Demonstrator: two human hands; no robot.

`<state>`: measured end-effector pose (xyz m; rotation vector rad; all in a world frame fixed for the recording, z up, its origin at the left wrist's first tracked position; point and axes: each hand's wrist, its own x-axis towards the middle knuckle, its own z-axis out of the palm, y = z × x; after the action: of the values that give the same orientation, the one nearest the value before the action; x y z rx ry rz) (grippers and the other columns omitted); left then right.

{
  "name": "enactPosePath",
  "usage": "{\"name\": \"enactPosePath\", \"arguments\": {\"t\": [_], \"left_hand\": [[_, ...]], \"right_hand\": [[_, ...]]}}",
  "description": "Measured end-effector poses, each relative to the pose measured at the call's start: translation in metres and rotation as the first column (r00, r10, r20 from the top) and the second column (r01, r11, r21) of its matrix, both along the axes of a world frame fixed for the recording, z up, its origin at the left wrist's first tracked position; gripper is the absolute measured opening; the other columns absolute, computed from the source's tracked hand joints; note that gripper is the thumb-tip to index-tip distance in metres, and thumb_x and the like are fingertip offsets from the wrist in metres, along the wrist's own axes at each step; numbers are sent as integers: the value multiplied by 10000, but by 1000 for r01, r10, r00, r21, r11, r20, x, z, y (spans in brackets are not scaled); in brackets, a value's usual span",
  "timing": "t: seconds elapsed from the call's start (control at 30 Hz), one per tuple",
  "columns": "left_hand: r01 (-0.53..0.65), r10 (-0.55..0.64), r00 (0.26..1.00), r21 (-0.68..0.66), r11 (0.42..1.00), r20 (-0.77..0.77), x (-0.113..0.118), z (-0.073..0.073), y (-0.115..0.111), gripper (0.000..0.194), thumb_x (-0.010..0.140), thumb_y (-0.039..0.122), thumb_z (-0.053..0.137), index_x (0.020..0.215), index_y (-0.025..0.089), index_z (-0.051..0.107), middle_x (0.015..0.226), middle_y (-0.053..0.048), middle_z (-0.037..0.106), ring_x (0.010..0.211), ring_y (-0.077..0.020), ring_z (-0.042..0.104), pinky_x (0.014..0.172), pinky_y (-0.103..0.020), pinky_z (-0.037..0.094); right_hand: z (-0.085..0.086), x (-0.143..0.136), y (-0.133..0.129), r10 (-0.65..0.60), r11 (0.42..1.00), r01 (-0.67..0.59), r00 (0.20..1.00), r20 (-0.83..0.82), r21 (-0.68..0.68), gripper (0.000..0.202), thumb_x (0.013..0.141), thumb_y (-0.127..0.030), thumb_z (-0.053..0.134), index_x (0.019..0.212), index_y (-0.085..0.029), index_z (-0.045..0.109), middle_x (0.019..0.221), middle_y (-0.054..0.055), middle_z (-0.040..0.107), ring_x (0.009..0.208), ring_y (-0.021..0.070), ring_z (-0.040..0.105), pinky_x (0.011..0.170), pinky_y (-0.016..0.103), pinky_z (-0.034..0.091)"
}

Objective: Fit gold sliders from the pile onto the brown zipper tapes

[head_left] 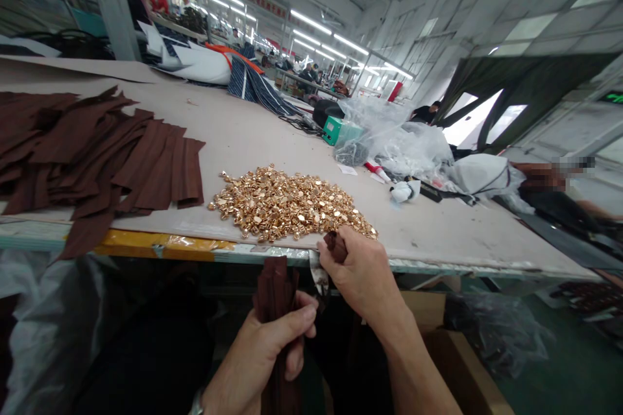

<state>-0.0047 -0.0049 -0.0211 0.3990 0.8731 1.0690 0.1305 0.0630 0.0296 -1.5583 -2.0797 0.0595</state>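
Note:
My left hand (272, 343) is closed around a bundle of brown zipper strips (275, 285), whose flat ends point up just below the table edge. My right hand (363, 266) is closed at the edge of the table, gripping a bunched brown zipper strip (335, 245) between thumb and fingers; its lower part is hidden. Right beyond it lies a heap of small gold metal pieces (292, 204), which look like zipper sliders. More brown zipper strips (97, 149) are piled on the left side of the table, one hanging over the edge.
The table (428, 233) has yellow tape (160, 245) along its front edge. Further back are a green box (332, 130), clear plastic bags (403, 142) and a red-and-white bottle (378, 171). A cardboard box (462, 363) stands below on the right. Other people sit in the background.

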Motion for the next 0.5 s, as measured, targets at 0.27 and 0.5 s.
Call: {"name": "enactPosePath", "arguments": {"t": [0.27, 0.5], "left_hand": [[31, -31, 1000, -21, 999, -3, -1, 2, -2, 162, 703, 276, 706, 804, 155, 666, 565, 28, 564, 369, -22, 344, 387, -170, 236], [40, -41, 998, -22, 999, -52, -1, -3, -3, 146, 707, 280, 696, 768, 149, 673, 558, 31, 549, 364, -16, 322, 383, -168, 217]], "right_hand": [[-11, 9, -47, -94, 900, -197, 782, -616, -388, 239, 877, -384, 540, 853, -161, 624, 579, -48, 479, 466, 82, 401, 452, 210, 317], [-29, 1, -55, -145, 875, -265, 655, -742, -405, 246, 882, -398, 550, 819, -162, 584, 547, -58, 469, 444, 69, 383, 439, 194, 320]]}}
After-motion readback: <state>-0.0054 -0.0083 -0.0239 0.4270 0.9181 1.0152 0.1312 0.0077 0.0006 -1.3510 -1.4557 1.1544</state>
